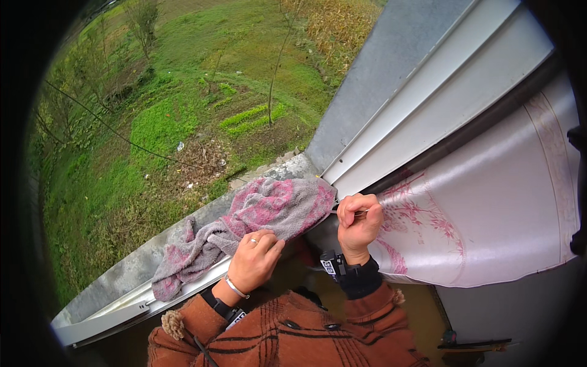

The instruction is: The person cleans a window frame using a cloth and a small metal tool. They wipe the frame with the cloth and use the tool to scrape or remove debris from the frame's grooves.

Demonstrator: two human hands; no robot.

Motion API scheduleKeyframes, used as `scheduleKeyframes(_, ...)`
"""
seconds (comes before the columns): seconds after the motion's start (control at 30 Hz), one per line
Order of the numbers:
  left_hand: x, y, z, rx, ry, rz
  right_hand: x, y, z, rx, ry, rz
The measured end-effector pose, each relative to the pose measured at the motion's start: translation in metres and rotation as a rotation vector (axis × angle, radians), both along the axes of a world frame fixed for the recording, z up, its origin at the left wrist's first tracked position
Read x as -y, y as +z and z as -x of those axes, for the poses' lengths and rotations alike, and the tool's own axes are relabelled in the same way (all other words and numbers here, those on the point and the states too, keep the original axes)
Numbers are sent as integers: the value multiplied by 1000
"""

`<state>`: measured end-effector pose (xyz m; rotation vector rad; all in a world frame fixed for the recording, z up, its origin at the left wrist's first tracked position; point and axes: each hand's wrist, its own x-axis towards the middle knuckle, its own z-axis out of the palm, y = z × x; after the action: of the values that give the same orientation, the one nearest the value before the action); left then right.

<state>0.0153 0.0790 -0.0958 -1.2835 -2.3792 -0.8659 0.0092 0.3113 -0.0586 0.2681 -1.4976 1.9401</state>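
A grey and pink terry towel (pixel 268 204) lies bunched along the window sill (pixel 133 257) and the white window track (pixel 114 321). My left hand (pixel 257 261), with a ring on one finger, has its curled fingers at the towel's near edge; the fingertips are partly hidden. In the corner where the track meets the upright window frame (pixel 403 101), my right hand (pixel 360 222) is closed around a thin metal rod-like tool (pixel 335 212). The tool points left toward the towel's right end. Its tip is too small to make out.
To the right hangs a glossy pale curtain (pixel 495 197) with pink bamboo print, close beside my right hand. Beyond the sill's outer edge the ground drops to grass and garden plots (pixel 247 119). A dark cable (pixel 114 130) crosses outside.
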Motion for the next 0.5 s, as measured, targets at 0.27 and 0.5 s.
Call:
scheduleKeyframes(0.27,-1,0,1,7,18,7,-19,-3,-17,97,62,-161)
scheduleKeyframes(0.5,-2,-1,2,10,19,27,-33,15,-62,382,-360,-494)
